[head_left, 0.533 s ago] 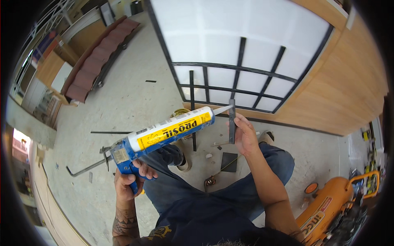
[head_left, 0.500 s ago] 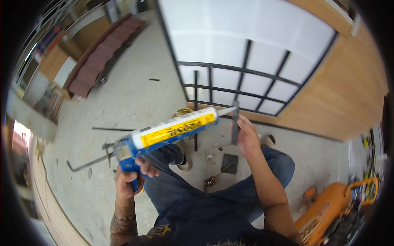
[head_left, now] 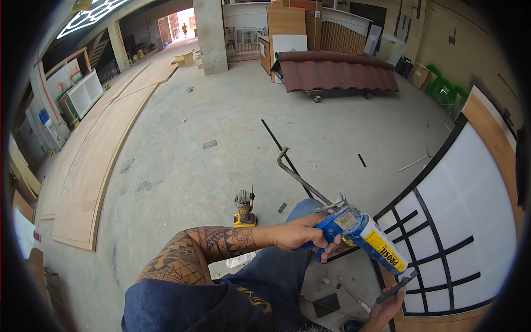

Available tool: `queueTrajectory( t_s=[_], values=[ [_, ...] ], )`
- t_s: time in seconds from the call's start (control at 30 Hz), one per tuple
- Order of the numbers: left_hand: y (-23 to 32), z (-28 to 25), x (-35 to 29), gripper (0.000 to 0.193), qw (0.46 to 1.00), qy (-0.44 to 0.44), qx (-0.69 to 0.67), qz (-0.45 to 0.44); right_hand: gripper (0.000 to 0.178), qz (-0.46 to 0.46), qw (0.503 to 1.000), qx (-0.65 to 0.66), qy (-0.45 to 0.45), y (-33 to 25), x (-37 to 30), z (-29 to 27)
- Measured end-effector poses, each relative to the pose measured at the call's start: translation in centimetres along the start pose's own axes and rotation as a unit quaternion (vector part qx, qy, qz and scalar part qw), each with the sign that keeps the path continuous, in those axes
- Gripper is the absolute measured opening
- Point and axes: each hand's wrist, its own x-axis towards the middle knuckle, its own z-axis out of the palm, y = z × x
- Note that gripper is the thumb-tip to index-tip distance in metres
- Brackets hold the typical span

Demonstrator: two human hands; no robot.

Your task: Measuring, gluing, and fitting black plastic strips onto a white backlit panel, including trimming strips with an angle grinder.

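My left hand [head_left: 303, 232] is wrapped round the grip of a blue caulking gun [head_left: 344, 222]. Its white and yellow sealant cartridge [head_left: 384, 250] slants down to the right, and the bent plunger rod sticks out behind. In my right hand [head_left: 386, 311] is a short dark grey strip [head_left: 395, 289], held between thumb and fingers. The cartridge's front end is right by the strip; whether the nozzle touches it I cannot tell. Beyond, at the right, leans a white panel [head_left: 480, 188] with a black grid in a wooden frame.
A yellow and black cordless power tool [head_left: 244, 209] stands on the floor left of my knee. A long black strip [head_left: 272, 133] and a dark square piece [head_left: 326, 305] lie on the concrete. Wooden sheets [head_left: 105, 166] stretch along the left. A maroon corrugated piece [head_left: 338, 73] rests on a wheeled base.
My view has swung left, so the panel now sits at the right edge and the orange tank is out of sight. Both hands keep hold of the caulking gun and the strip.
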Motion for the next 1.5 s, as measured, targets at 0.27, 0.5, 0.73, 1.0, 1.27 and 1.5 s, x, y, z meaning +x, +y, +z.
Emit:
queueTrajectory(
  t_s=[0.27, 0.5, 0.73, 1.0, 1.27, 1.5],
  values=[
    [-1.2, -0.5, 1.4, 0.033, 0.999, -0.013, -0.016, 0.027, 0.052, 0.013, 0.999, 0.037, 0.027, -0.7, 1.2, 0.0],
    [-1.8, 0.2, 0.7, 0.033, 0.999, -0.024, -0.037, 0.024, 0.052, 0.022, 0.995, 0.093, -0.005, -4.2, -3.1, 3.0],
    [-0.6, -0.3, 1.1, 0.036, 0.996, 0.01, 0.083, -0.005, 0.053, 0.032, 0.996, 0.075, 0.023, -0.7, -0.2, 0.4],
    [-1.9, 0.2, 2.5, 0.038, 0.998, 0.044, -0.049, 0.008, 0.043, 0.004, 0.995, 0.096, 0.035, -1.3, -0.4, 2.3],
    [-1.9, 1.8, 2.4, 0.038, 0.998, 0.045, -0.047, -0.001, 0.039, -0.005, 0.989, 0.129, 0.068, -1.8, -1.6, 1.7],
    [-1.7, 2.0, 2.7, 0.036, 0.997, 0.059, -0.05, 0.005, 0.036, -0.012, 0.987, 0.138, 0.083, -2.0, -1.6, 2.3]
  ],
)
